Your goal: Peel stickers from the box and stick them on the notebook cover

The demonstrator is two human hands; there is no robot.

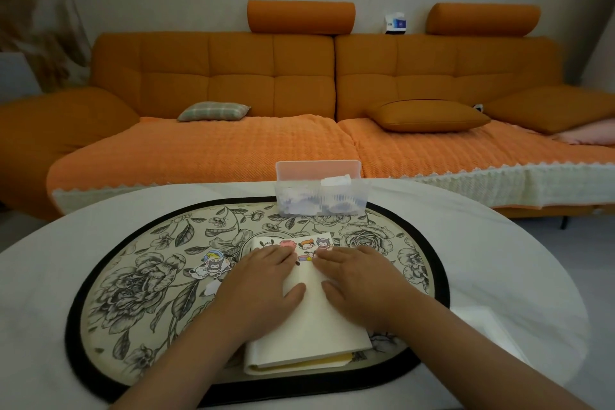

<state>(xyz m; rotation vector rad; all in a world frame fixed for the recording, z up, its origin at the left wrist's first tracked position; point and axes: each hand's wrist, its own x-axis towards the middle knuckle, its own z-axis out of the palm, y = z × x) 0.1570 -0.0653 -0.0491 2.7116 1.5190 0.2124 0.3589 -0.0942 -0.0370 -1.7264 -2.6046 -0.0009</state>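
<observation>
Flat left hand (pixel 263 281), right hand (pixel 357 280) atop notebook (pixel 311 323).

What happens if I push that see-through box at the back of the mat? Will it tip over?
The plastic box probably slides rather than tips, since it looks wider than tall. It likely feels light: only paper bits show inside. Its walls look stiff, so it should keep its shape.

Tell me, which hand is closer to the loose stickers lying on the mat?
Left. The left hand lies flat on the notebook, right beside the loose stickers; the right hand rests on the notebook's other side, farther off.
</observation>
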